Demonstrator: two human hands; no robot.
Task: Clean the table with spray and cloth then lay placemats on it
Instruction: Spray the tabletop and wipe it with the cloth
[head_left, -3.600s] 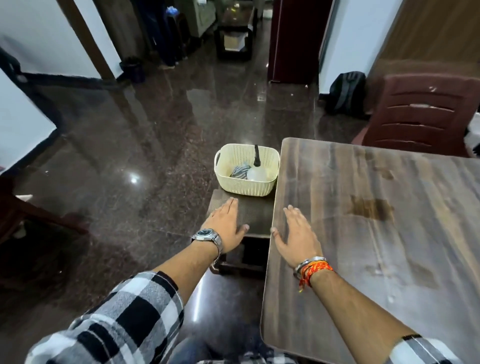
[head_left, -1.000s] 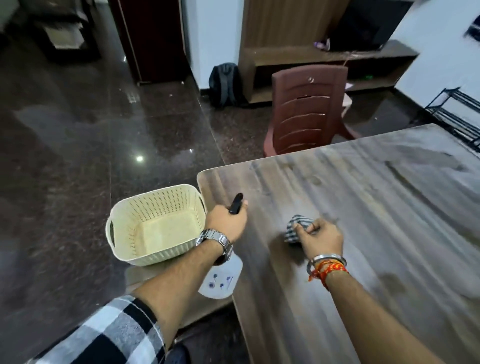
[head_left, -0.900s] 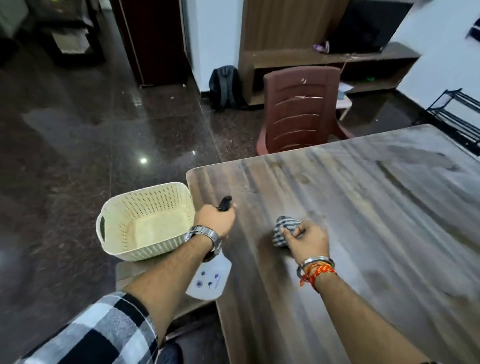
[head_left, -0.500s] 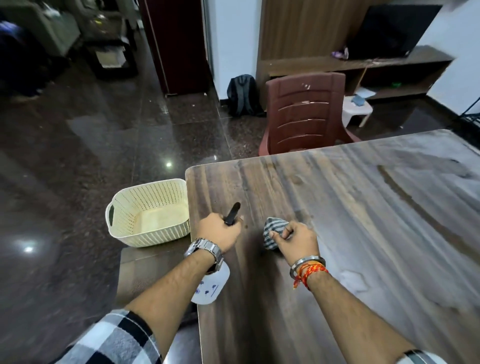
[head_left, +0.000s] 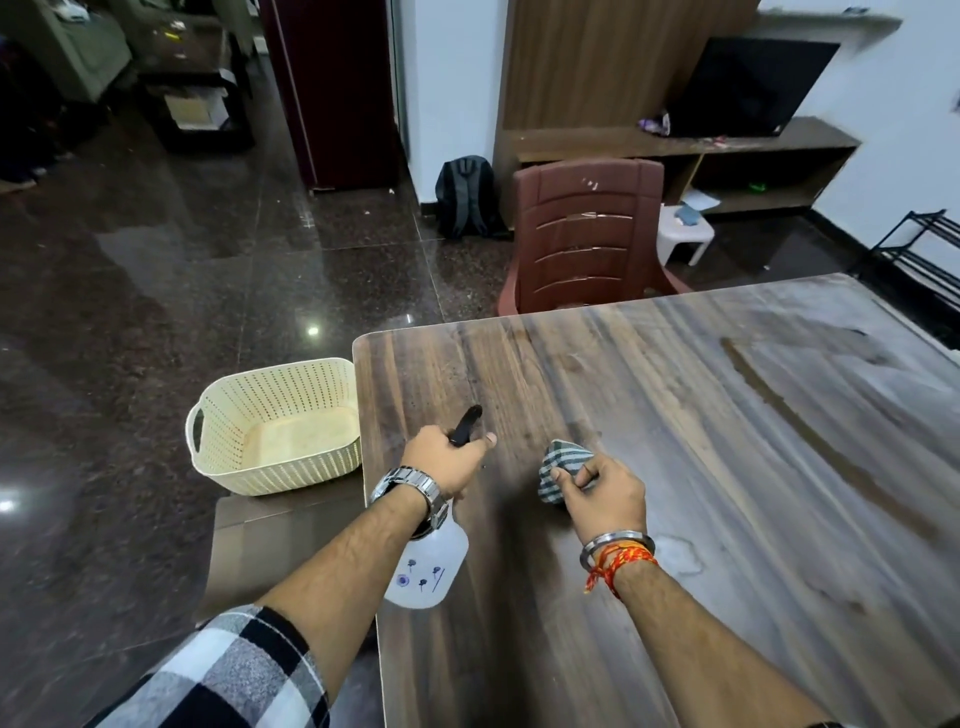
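Over the table's (head_left: 727, 467) near-left corner, my left hand (head_left: 445, 460) grips the sprayer (head_left: 431, 564). My right hand (head_left: 605, 496) clutches the cloth (head_left: 561, 465), just beside it.

The basket (head_left: 275, 426) sits left of the table (head_left: 727, 467), the chair (head_left: 587, 234) behind it.

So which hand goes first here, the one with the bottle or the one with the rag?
Probably the left hand: it grips the spray bottle, its black nozzle aimed out over the table. The right hand holds the bunched cloth just beside it, ready to wipe afterwards.
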